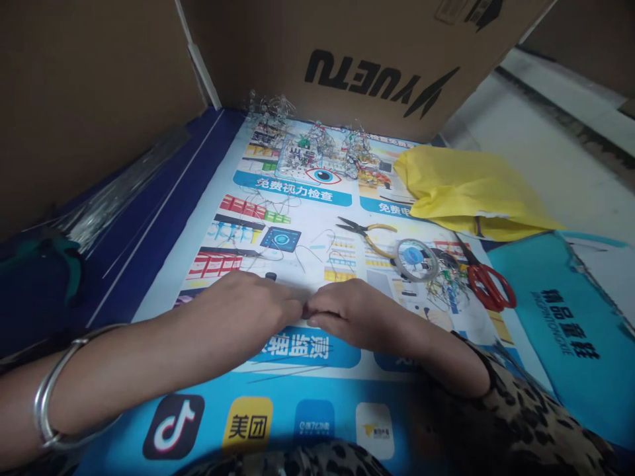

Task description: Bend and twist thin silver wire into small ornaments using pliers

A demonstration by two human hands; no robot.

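Note:
My left hand [248,301] and my right hand [353,312] meet fingertip to fingertip over the printed sheet [297,277]. Both are closed in a pinch, with something small and dark between the fingers, too small and blurred to name. Thin wires [292,367] lie on the sheet just below my hands, and loose curved wire [317,254] lies above them. To the upper right are yellow-handled pliers [372,237], jaws apart, beside a clear round spool [415,259]. Red-handled scissors [489,284] rest farther right, near a tangle of wire pieces [449,281].
Clumps of twisted wire [357,152] lie at the back against a cardboard wall [372,39]. A bundle of straight wires [129,188] and a teal-handled tool [69,268] are at left. A yellow bag [471,185] and a teal bag [560,317] occupy the right.

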